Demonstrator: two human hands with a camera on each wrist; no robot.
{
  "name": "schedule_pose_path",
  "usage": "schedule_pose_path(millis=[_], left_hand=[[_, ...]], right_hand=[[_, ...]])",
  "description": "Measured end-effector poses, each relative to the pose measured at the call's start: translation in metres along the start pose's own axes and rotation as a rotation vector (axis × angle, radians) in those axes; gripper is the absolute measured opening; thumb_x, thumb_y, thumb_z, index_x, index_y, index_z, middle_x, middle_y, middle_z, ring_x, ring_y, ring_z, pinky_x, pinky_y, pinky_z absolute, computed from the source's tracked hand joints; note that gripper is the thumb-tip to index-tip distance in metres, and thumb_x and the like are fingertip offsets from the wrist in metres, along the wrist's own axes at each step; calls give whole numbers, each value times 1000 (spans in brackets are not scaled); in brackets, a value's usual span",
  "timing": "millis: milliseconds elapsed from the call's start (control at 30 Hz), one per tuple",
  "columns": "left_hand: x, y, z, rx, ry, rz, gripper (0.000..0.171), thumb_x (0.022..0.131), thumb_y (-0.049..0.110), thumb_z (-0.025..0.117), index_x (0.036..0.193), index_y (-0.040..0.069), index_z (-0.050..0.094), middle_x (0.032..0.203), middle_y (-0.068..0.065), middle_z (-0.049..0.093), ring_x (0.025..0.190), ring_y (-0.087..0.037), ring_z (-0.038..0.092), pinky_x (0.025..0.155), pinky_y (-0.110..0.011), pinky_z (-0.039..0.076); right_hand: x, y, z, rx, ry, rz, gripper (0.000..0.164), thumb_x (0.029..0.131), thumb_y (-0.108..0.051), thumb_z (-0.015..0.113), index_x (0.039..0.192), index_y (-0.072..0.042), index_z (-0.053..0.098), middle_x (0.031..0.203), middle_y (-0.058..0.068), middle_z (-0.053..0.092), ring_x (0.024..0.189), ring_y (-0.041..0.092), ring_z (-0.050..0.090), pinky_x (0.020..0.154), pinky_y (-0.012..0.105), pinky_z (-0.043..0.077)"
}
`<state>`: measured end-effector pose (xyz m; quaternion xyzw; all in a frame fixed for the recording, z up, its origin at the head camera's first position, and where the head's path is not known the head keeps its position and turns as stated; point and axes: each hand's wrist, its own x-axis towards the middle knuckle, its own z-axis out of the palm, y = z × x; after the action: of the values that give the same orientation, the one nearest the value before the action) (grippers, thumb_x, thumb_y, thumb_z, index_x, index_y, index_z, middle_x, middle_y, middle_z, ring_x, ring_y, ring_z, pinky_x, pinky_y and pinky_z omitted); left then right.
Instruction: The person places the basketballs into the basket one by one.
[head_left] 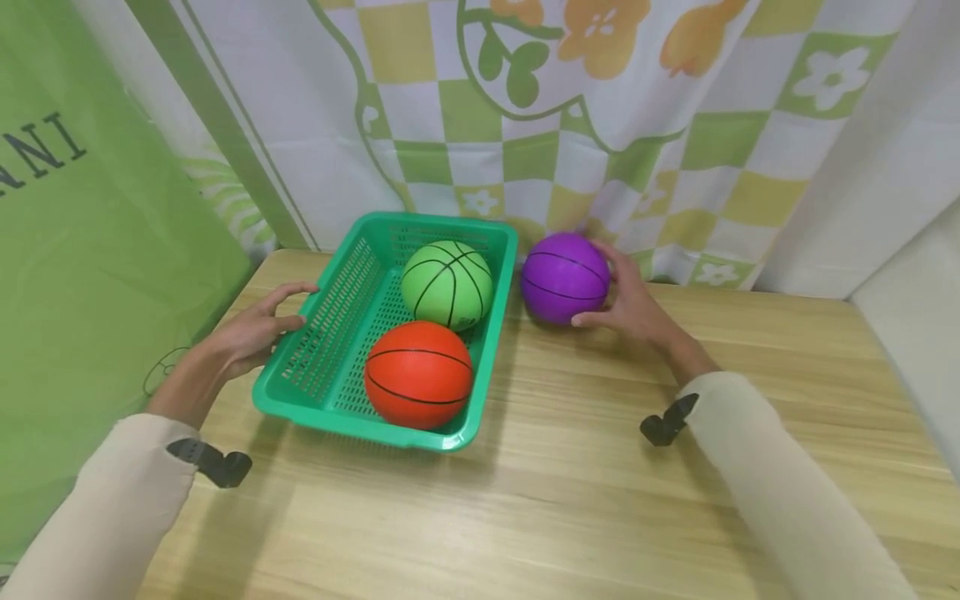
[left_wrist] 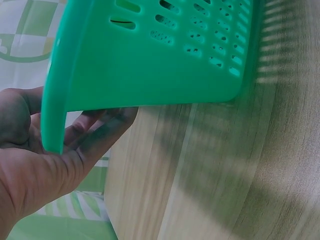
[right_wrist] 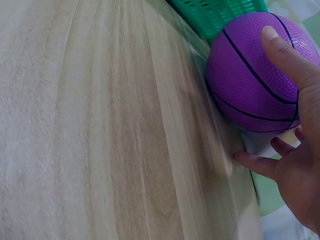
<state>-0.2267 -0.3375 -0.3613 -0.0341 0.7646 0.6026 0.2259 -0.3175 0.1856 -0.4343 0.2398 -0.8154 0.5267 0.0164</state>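
Note:
A green plastic basket with slotted walls sits on the wooden table. Inside, along its right side, lie a green basketball at the back and a red basketball in front. My left hand holds the basket's left rim; in the left wrist view, fingers reach beneath the rim. Just right of the basket a purple basketball rests on the table. My right hand grips it from the right, thumb on the near side and index finger behind. In the right wrist view, other fingers spread below the ball.
A checked curtain hangs right behind the table, close to the basket and purple ball. Green cloth with dark letters hangs on the left. A pale wall borders the table's right side.

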Motion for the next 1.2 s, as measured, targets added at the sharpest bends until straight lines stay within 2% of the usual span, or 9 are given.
schedule_pose_path(millis=[133,300,367,500,567,867,1200], left_hand=[[0,-1,0,-2,-1,-3,56,109,10,38,158,24,15,113,-18,49,88,-21,63,76,-45,58],[0,-2,0,-5,-4,-4,56,109,10,38,158,24,15,112,-18,49,88,-21,62,76,-45,58],[0,-2,0,-3,-4,-2,56,109,10,38,158,24,16,111,-17,49,87,-21,62,76,-44,58],[0,-2,1,3,-4,0,54,109,10,38,156,25,18,107,-16,49,86,-20,61,75,-43,58],[0,-2,1,9,-6,-1,54,109,10,38,156,26,19,105,-14,48,84,-19,60,74,-42,57],[1,1,2,-16,-2,-3,51,108,10,38,153,26,21,110,-16,49,86,-20,62,75,-42,58],[0,1,0,-36,-3,-10,52,109,10,39,154,27,20,117,-18,47,91,-21,63,77,-43,58]], right_hand=[[1,2,4,3,16,-36,118,65,-1,91,159,-11,20,153,24,19,137,47,28,109,66,28],[-2,-22,9,-7,26,-20,115,66,1,88,156,0,17,152,32,17,139,49,19,112,67,19],[-1,-23,11,-19,31,0,114,67,0,88,156,-1,17,152,32,16,139,49,20,112,67,19],[7,-4,15,-49,51,23,119,66,-6,92,159,-13,17,154,26,16,139,45,23,111,65,24],[9,-3,17,-58,60,33,118,67,-9,92,158,-16,18,154,25,16,138,44,25,110,65,27],[12,-4,18,-90,95,39,111,68,-13,92,156,-19,26,148,26,22,133,44,31,105,66,34],[12,-12,13,-111,63,16,109,66,-15,94,155,-21,32,147,22,29,132,40,34,103,66,37]])
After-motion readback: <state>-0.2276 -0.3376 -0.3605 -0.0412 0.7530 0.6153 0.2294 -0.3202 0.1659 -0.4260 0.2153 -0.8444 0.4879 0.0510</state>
